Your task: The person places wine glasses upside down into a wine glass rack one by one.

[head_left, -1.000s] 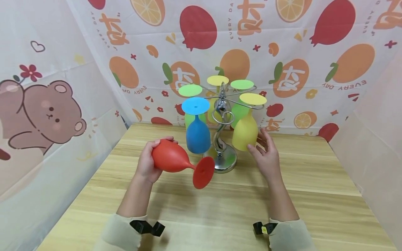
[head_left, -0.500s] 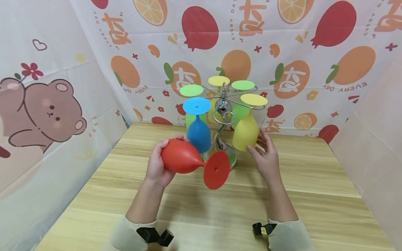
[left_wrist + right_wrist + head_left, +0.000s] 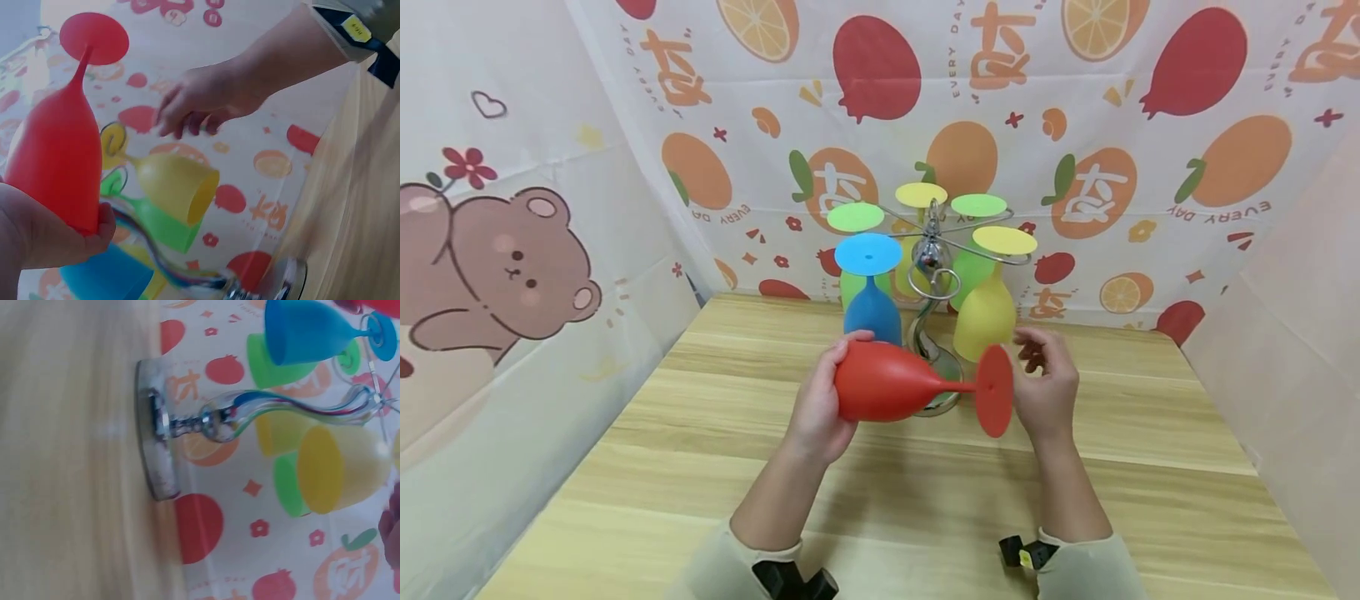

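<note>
In the head view my left hand (image 3: 820, 408) grips the bowl of a red plastic goblet (image 3: 887, 382), which lies sideways in the air with its foot to the right. Close to that foot is my right hand (image 3: 1048, 392), fingers loosely bent and holding nothing; the left wrist view shows a gap between them. Behind the red goblet, a chrome glass rack (image 3: 931, 254) carries upside-down goblets. Its blue goblet (image 3: 871, 308) is at front left, partly covered by my left fingers. A yellow goblet (image 3: 985, 321) hangs at front right, beside my right hand.
Further back on the rack hang a green goblet (image 3: 855, 217) and others in yellow and green. The rack's round base (image 3: 290, 281) stands on the wooden table (image 3: 1120, 500). A fruit-print cloth (image 3: 880, 125) covers the wall close behind.
My left hand has carried the red goblet rightward, turning it from tilted to nearly level. My right hand has come off the front yellow goblet and drawn back slightly.
</note>
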Available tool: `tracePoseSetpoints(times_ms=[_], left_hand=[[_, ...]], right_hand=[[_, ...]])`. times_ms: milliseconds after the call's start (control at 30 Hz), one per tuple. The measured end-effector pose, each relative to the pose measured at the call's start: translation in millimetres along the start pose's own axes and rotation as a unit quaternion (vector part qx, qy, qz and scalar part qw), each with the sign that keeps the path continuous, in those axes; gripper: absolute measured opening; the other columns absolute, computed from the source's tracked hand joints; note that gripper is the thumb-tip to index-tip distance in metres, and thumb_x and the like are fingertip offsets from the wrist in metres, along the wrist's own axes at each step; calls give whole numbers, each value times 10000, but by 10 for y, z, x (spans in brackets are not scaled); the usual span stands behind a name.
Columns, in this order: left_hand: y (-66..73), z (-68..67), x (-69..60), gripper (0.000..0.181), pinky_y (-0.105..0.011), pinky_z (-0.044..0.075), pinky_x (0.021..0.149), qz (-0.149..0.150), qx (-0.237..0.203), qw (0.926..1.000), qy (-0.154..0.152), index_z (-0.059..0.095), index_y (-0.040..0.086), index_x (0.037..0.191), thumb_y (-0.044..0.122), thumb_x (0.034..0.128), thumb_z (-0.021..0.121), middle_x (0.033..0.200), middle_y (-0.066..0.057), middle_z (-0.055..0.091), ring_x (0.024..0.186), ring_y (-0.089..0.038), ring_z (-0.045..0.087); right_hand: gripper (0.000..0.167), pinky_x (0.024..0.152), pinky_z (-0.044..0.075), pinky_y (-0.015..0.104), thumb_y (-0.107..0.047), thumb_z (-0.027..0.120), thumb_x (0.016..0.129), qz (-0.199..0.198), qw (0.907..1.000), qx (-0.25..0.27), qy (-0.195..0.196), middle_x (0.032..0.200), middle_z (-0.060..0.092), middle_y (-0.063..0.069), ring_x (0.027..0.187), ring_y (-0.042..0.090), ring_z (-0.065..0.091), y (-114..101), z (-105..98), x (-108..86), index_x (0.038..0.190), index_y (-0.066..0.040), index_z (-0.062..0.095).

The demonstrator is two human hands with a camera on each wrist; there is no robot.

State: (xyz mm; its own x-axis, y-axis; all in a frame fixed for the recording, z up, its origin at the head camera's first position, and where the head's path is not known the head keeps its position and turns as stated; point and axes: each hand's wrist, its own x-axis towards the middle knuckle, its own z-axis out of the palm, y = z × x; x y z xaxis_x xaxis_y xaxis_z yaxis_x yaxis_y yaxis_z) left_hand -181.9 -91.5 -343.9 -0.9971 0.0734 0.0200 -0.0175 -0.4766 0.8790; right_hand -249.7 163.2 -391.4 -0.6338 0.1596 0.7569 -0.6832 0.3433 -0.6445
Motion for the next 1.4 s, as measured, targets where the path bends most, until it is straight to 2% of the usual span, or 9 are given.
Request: tracePoseSetpoints(times_ms=[67, 133, 267, 433, 533, 800, 1167, 1300, 1400], left_hand=[[-25, 64, 18, 428, -372, 552, 880, -8, 132, 9999, -4, 426, 90, 1410, 296, 1036, 405, 1417, -110, 440, 1276, -295, 452], [-54, 124, 35, 431, -377, 553, 875, -29, 231, 9997, 4, 435, 94, 1407, 302, 1030, 421, 1407, -103, 450, 1272, -298, 455], [-124, 230, 58, 415, -385, 558, 867, -69, 345, 9994, 52, 453, 114, 1384, 311, 1019, 446, 1373, -74, 477, 1263, -297, 465], [-207, 341, 71, 355, -399, 561, 864, -14, 386, 9992, 129, 488, 175, 1323, 330, 1004, 485, 1348, -56, 502, 1257, -295, 478], [-240, 380, 90, 361, -404, 561, 867, 112, 335, 9992, 162, 484, 176, 1319, 335, 996, 512, 1350, -60, 505, 1260, -294, 479], [-295, 411, 127, 384, -399, 561, 866, 287, 296, 9990, 158, 475, 168, 1325, 326, 981, 542, 1335, -58, 520, 1244, -292, 496], [-292, 386, 126, 436, -365, 561, 883, 487, 311, 9972, -485, 410, 141, 1366, 264, 977, 562, 1355, -68, 507, 1251, -288, 497], [-297, 370, 128, 521, -366, 559, 897, 582, 316, 9956, -665, 405, 163, 1357, 377, 943, 638, 1369, -71, 491, 1272, -290, 481], [-314, 352, 129, 685, -371, 560, 903, 667, 415, 9945, -689, 403, 137, 1361, 497, 864, 706, 1363, -74, 489, 1271, -293, 482]], right_hand=[[280, 638, 477, 145, 102, 775, 751, -266, 9980, 224, -526, 878, 663, 160, 748, 76, 571, -66, -13, 3, 1011, 52, 682], [285, 642, 516, 153, 88, 779, 755, -136, 9899, 505, -1316, 860, 676, 127, 746, 65, 597, -128, -29, -2, 1019, 30, 689], [384, 706, 584, 262, 19, 765, 803, 591, 9517, 1044, -2826, 998, 687, 76, 883, 121, 636, -219, -47, -9, 1169, -48, 668], [590, 830, 594, 402, 4, 789, 783, 675, 9104, 1892, -3618, 1230, 635, 98, 1121, 245, 606, -258, -50, -8, 1327, -79, 575], [647, 868, 582, 411, -10, 825, 750, 546, 9046, 2048, -3697, 1257, 627, 79, 1154, 262, 594, -258, -40, -19, 1333, -107, 563], [646, 884, 577, 378, -22, 832, 747, 505, 9137, 1954, -3527, 1254, 633, 50, 1152, 237, 603, -224, -35, -36, 1328, -85, 557], [560, 883, 577, 376, -25, 779, 812, 453, 8985, 2633, -3484, 1245, 646, 35, 1134, 240, 618, -195, -73, -19, 1307, 47, 527], [504, 846, 589, 346, -24, 750, 841, 334, 8994, 2854, -3293, 1212, 656, 44, 1070, 217, 642, -170, -62, -16, 1293, 58, 542], [454, 822, 593, 324, -33, 701, 889, 350, 8913, 3235, -3157, 1187, 657, 60, 1023, 200, 643, -144, -57, -16, 1304, 60, 544]])
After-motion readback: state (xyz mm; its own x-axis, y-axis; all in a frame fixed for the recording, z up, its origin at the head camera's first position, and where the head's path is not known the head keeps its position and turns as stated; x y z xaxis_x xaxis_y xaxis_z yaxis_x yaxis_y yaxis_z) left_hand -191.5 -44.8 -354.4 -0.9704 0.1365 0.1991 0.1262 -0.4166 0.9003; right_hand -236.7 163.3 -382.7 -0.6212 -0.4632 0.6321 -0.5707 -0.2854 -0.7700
